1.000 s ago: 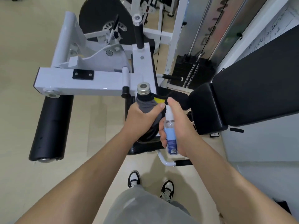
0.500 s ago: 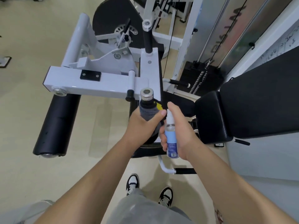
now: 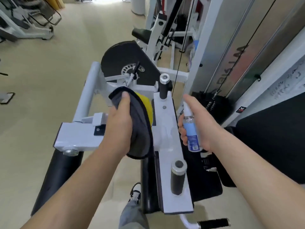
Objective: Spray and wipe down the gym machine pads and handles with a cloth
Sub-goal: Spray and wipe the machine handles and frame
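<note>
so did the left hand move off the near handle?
Yes: the left hand, gripping the cloth, is off the near handle, now farther along, left of the white bar.

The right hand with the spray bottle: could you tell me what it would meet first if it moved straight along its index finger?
Probably the far upright handle on the white frame: the right hand holds the spray bottle, its index finger aimed there. Depth is unclear.
</note>
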Demonstrator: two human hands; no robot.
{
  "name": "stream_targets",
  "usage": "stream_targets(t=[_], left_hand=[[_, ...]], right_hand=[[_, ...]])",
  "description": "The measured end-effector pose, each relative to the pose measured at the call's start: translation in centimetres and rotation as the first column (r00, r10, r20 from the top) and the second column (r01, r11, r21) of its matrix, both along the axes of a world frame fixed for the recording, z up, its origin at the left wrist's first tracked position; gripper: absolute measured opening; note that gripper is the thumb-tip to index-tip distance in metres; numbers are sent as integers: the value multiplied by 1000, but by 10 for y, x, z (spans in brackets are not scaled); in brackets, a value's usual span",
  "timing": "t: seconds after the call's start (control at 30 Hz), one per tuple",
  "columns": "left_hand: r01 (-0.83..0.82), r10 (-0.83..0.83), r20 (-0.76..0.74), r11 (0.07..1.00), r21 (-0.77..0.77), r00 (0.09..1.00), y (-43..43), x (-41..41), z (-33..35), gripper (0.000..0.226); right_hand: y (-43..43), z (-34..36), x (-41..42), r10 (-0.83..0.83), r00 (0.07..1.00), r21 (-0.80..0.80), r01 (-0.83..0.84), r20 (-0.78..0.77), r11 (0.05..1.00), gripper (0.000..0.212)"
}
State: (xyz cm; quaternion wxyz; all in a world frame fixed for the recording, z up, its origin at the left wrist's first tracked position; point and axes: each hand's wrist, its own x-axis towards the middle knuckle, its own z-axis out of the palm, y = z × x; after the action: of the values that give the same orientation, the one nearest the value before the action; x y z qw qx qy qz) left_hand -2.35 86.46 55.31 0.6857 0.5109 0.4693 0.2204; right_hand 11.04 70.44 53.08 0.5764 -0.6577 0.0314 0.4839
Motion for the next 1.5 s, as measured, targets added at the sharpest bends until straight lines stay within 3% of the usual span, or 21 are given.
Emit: stream_targets(t=[0.07, 0.13, 0.17, 0.33, 0.47, 0.57, 0.67, 0.8, 0.9, 1.0, 1.13, 1.23, 1.5], left_hand=[[119, -117, 50, 993, -22, 992, 22, 24, 4, 57], [183, -184, 51, 983, 25, 982, 43, 42, 4, 12], [237, -241, 56, 969, 74, 969, 55, 50, 3, 9], [259, -271, 51, 950, 175, 961, 95, 90, 32, 17], [410, -428, 35, 884, 225, 903, 116, 136, 28, 25], [660, -666, 44, 744, 107, 745, 119, 158, 1, 31], [859, -859, -33, 510, 40, 512, 124, 164, -28, 75], [901, -900, -105, 430, -56, 423, 134, 165, -46, 67], [904, -907, -101, 419, -88, 410, 137, 166, -54, 80], [893, -895, -132, 439, -96, 426, 135, 167, -64, 65], [889, -898, -92, 439, -131, 430, 134, 168, -69, 63], [878, -886, -100, 463, -122, 453, 132, 169, -67, 42], [837, -841, 19, 536, -112, 541, 134, 167, -69, 42]], right_hand=[[31, -1, 16, -52, 999, -15, 52, -7, 999, 75], [54, -2, 27, -86, 996, -31, 86, -11, 996, 74], [66, -5, 32, -101, 995, -50, 100, -20, 994, 74], [88, -12, 37, -150, 982, -84, 141, -114, 987, 70], [96, -25, 39, -224, 962, -82, 213, -158, 974, 69], [99, -36, 42, -277, 937, -74, 267, -212, 961, 71], [104, -45, 45, -291, 934, -70, 282, -207, 957, 71], [112, -56, 49, -295, 935, -13, 299, -197, 954, 68], [113, -63, 52, -305, 934, 9, 312, -187, 950, 61], [113, -66, 54, -297, 941, 3, 301, -163, 954, 61], [112, -65, 52, -316, 926, 41, 331, -208, 943, 59], [117, -62, 55, -314, 925, 82, 337, -212, 938, 63], [122, -50, 67, -239, 953, 114, 263, -189, 958, 64]])
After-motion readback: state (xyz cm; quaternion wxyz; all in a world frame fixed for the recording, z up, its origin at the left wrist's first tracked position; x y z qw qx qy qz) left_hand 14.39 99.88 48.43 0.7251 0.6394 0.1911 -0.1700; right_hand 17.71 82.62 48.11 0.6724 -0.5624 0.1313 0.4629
